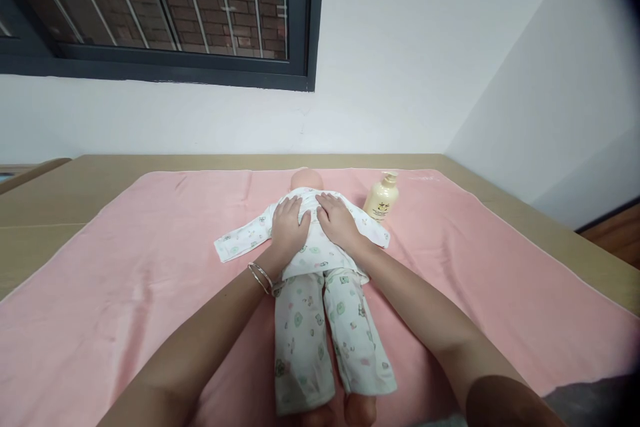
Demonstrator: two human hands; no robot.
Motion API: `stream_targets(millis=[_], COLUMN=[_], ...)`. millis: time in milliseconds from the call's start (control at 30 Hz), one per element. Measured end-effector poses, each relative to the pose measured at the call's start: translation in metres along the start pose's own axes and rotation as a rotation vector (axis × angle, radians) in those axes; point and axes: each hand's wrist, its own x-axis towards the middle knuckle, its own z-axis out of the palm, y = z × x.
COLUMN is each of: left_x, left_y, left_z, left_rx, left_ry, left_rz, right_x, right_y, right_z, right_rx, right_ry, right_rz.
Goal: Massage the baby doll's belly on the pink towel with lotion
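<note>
Pink towel (150, 293): soft terry-looking sheet spread flat over the tan tabletop (90, 193), covering most of the middle of the frame, so it works as padding under everything.
Doll (320, 280): a baby doll in white printed pyjamas, lying lengthwise dead centre on the towel, head toward the wall at the top, feet toward the bottom edge. Looks face-down to me, since only a bare rounded head shows, but I can't swear to it from this angle.
Left hand (289, 227): flat on the doll's upper back, fingers spread and palm pressed down, not pinching anything. Two thin bangles (260, 277) sit on that wrist.
Right hand (337, 219): same deal, laid open with fingers fanned over the other side of the back, just beside the left one, thumbs nearly meeting.
Why like that: both palms flat and side by side reads like stroking or smoothing, not lifting.
Lotion bottle (381, 197): cream pump bottle standing upright on the towel, right of the doll's shoulder, within easy reach.
Hidden: the doll's face and front, its feet cut by the bottom edge, the label text too small.
Window (160, 7): dark frame, upper left, brick wall outside.
</note>
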Motion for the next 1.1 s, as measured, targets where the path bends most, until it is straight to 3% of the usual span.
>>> stream_targets(millis=[400, 767, 900, 1033, 1100], left_x=[0.0, -0.002, -0.003, -0.007, -0.009], left_y=[-0.003, -0.002, -0.001, 0.001, 0.002], left_z=[0.0, -0.002, -0.003, -0.005, -0.006], left_rx=[-0.049, -0.022, -0.062, -0.106, -0.126], left_ry=[0.037, 0.061, 0.064, 0.128, 0.156], left_rz=[0.071, 0.022, 0.022, 0.089, 0.134], right_x=[0.0, -0.002, -0.001, 0.0, -0.001], right_y=[-0.005, -0.008, -0.012, -0.02, -0.023], right_z=[-0.002, 0.0, -0.008, -0.019, -0.019], right_rx=[-0.051, -0.145, -0.145, -0.105, -0.058], right_ry=[-0.005, 0.022, 0.039, 0.133, 0.09], right_rz=[0.016, -0.019, -0.025, -0.071, -0.102])
